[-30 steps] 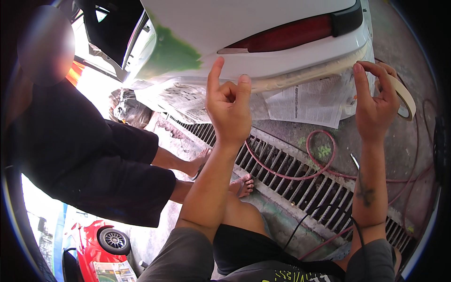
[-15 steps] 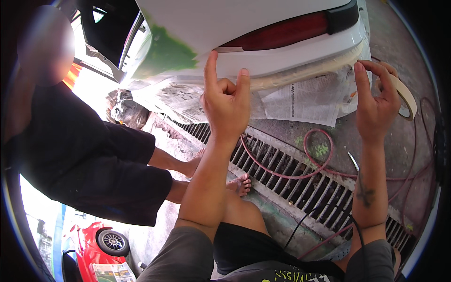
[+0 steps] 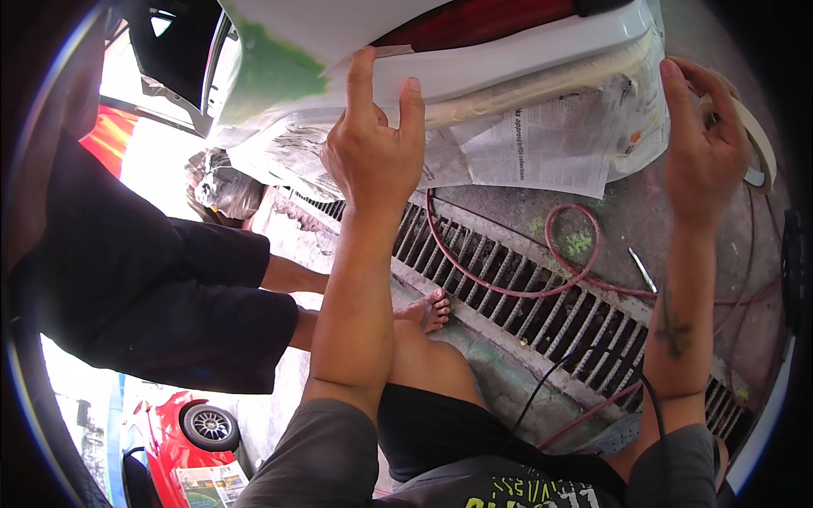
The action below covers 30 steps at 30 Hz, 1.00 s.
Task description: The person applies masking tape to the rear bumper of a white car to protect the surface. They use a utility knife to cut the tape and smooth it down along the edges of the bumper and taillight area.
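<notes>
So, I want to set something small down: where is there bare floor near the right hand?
Best is the grey floor bordered by the newspaper, pink hose, thin silver object and right hand. Some greenish concrete shows between the grate and thigh. The grate itself is crowded, crossed by hose and black cable.

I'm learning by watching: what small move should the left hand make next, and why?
The left hand should perhaps smooth the pale strip rightward: its index fingertip appears to be at the strip's left end, by the narrow tip of the red taillight.
</notes>
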Each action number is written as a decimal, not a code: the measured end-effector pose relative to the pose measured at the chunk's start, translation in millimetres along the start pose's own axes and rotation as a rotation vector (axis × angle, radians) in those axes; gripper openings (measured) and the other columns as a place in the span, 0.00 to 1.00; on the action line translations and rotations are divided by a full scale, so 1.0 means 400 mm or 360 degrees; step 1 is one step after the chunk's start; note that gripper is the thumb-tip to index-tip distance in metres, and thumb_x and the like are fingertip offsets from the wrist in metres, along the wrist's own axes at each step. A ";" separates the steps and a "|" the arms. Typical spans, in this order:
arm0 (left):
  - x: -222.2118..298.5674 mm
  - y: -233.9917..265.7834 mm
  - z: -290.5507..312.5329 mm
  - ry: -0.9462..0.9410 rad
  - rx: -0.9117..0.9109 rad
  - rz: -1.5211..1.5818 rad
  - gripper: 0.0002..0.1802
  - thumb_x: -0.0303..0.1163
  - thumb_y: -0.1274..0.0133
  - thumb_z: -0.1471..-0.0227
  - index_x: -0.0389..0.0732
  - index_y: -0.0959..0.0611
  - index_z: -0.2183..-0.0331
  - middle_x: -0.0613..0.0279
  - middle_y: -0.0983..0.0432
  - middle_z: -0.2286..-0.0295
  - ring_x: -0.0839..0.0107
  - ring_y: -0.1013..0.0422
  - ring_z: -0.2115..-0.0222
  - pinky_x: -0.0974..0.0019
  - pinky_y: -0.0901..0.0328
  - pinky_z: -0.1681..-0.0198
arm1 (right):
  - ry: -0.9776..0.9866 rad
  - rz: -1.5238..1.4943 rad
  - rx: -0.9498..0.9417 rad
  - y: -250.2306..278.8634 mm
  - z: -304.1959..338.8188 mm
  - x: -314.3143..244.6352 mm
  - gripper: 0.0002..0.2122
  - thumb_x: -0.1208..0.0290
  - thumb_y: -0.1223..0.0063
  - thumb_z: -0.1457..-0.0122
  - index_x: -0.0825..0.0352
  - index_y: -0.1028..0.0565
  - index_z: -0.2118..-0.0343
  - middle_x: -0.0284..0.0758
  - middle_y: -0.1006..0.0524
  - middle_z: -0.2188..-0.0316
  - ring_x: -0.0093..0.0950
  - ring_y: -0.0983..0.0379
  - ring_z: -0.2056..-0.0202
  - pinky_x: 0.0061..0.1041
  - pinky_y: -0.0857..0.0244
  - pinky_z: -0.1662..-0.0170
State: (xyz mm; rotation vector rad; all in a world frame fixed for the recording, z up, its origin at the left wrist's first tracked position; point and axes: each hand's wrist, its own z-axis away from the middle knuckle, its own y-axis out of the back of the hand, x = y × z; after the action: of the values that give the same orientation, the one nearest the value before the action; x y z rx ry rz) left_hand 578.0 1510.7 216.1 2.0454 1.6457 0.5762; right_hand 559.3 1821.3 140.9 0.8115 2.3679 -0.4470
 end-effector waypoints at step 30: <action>0.053 -0.032 0.029 0.0065 -0.0156 0.0067 0.44 0.59 0.42 0.37 0.35 0.26 0.33 0.69 0.32 0.90 0.67 0.32 0.90 0.57 0.40 0.81 | 0.0062 -0.0120 0.0002 0.016 -0.022 -0.010 0.08 0.71 0.33 0.34 0.69 0.13 0.58 0.27 0.18 0.61 0.16 0.29 0.56 0.17 0.36 0.49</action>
State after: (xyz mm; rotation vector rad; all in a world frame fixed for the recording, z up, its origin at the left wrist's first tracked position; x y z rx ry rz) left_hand 579.0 1533.0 200.0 2.0140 1.5685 0.7032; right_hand 562.1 1828.5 149.6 0.7398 2.4411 -0.4678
